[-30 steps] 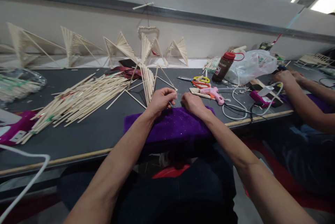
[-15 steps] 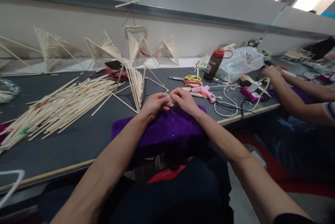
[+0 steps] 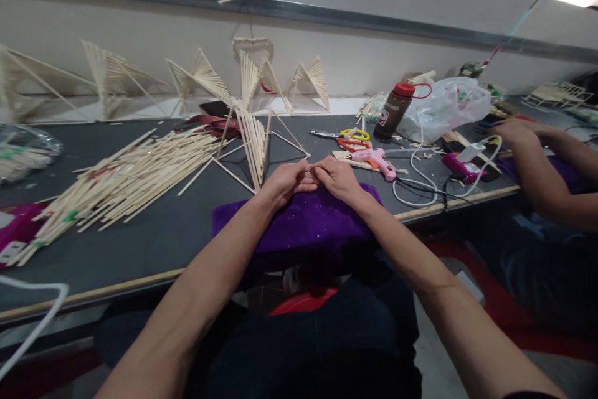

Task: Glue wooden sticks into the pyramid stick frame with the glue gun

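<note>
Dark clothes, 2 bare forearms.
The left hand (image 3: 286,183) and right hand (image 3: 337,180) are uncovered, fingernails too small to make out; a black sleeve edge (image 3: 526,395) crosses the right arm at the picture's bottom corner. Dark navy trousers (image 3: 299,343) cover the lap, deepening to near black at the middle, their fabric plain and softly creased.

left hand (image 3: 286,183), right hand (image 3: 340,180) | apart earlier, now touching | left hand's fingers (curled before) now straighter
</note>
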`<state>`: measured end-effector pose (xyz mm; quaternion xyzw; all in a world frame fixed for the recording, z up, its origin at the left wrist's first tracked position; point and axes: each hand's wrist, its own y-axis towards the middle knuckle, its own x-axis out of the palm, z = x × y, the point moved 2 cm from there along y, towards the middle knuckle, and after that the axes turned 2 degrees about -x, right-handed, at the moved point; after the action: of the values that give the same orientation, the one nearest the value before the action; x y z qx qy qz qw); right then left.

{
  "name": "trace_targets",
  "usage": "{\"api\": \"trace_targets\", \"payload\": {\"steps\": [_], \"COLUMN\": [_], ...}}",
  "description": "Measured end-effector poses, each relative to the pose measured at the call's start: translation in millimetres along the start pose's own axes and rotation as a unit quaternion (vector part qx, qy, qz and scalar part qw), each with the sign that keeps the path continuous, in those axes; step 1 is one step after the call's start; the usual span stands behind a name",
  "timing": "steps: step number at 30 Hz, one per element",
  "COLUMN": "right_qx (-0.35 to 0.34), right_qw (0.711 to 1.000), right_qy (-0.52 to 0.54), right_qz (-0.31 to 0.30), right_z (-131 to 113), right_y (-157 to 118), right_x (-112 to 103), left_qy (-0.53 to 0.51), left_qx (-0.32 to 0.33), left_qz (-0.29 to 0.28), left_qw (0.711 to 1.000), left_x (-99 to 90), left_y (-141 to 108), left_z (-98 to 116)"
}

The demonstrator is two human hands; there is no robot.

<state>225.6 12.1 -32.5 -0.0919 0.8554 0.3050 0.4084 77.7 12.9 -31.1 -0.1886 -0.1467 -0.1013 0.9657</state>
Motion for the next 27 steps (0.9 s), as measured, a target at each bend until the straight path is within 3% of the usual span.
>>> {"api": "trace_targets", "payload": {"steps": [10,18,27], "right_qx": [0.04,0.06,0.027], "right_qw": [0.999,0.996,1.0], "right_qy": [0.02,0.067,-0.01], "right_qz": [-0.003,0.015,-0.008], "right_z": [4.6,5.0,10.8], "right_y": [0.9,1.8,2.1], "right_x": [-1.9,-4.9,0.3], "left_qy": [0.011,-0.001,-0.007], "left_qx": [-0.021,-0.03,-0.016], "left_qz": [-0.049,-0.034,-0.025], "left_qw": [0.998,0.999,1.0], "left_x": [3.4,2.6,4.0], "left_y": [-7.7,-6.0,-6.4], "left_z": [0.2,0.6,0.4]}}
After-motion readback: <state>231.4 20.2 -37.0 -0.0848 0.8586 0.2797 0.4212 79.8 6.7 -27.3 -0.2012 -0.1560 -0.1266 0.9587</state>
